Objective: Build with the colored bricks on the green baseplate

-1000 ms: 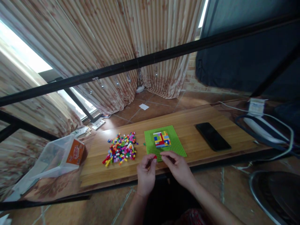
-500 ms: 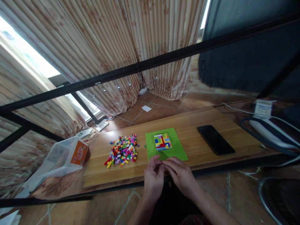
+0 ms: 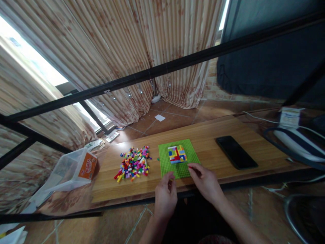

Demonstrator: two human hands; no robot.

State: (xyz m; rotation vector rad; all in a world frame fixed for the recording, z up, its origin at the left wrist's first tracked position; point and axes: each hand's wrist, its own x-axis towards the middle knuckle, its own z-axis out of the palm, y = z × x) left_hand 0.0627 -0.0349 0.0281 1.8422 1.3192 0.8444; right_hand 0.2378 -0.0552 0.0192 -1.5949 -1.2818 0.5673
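A bright green baseplate [image 3: 165,166] lies on the wooden board, bearing a low block of bricks [image 3: 177,154] in red, blue, yellow and white. My right hand [image 3: 204,179] is over the plate's near right corner, thumb and forefinger pinched on a small red brick [image 3: 190,166], mostly covered by the fingertips. By the plate's near left corner is my left hand [image 3: 165,195], its fingers loosely curled and the thumb apart, with nothing visible in it. A pile of loose bricks [image 3: 134,162] in many colours spreads to the left of the plate.
A black phone [image 3: 236,152] lies on the board [image 3: 205,135] to the right. At the left end stands a clear plastic box [image 3: 68,169] with an orange label. A dark metal bar [image 3: 132,78] crosses beyond the board, before curtains [image 3: 106,40].
My hands were together at the plate's near edge and are now apart. My right hand has moved right and slightly forward with the red brick; my left stays near the same place.
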